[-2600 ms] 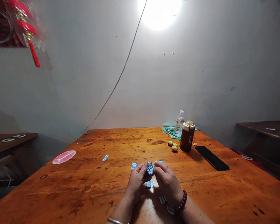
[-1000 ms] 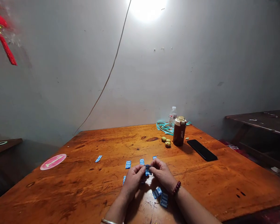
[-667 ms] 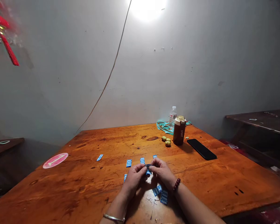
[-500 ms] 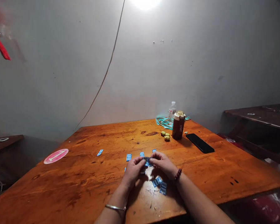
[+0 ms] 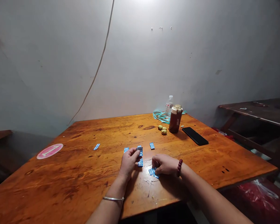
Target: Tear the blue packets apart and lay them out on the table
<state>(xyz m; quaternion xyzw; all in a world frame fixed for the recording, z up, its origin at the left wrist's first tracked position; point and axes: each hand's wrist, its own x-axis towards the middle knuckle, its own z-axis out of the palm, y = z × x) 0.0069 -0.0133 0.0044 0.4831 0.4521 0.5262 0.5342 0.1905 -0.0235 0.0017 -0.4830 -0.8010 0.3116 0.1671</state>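
My left hand (image 5: pixel 128 161) is closed in a pinch on a small dark-edged card (image 5: pixel 139 149), held above the table. Below its fingertips lie small blue-and-white cards (image 5: pixel 140 163), partly covered by the hand. My right hand (image 5: pixel 165 164) is lowered to a loose pair of blue-and-white cards (image 5: pixel 151 172), its fingers curled at their edge. What sits between its fingertips is hidden. One blue-and-white card (image 5: pixel 152 146) lies beyond the right hand, another card (image 5: pixel 126 150) just past the left hand, and a narrower card (image 5: pixel 96 147) farther left.
The wooden table (image 5: pixel 84 174) meets a grey wall. Toward the back right stand a brown flask (image 5: pixel 175 121), a clear bottle (image 5: pixel 169 105), a teal strap (image 5: pixel 160 116), several small yellowish round items (image 5: pixel 163 132) and a black phone (image 5: pixel 195 136). A pink round sticker (image 5: pixel 49 151) is at left.
My hands were together over one card; now they are apart. The left keeps the card, while the right has moved down to the loose cards. The whole view has shifted slightly.
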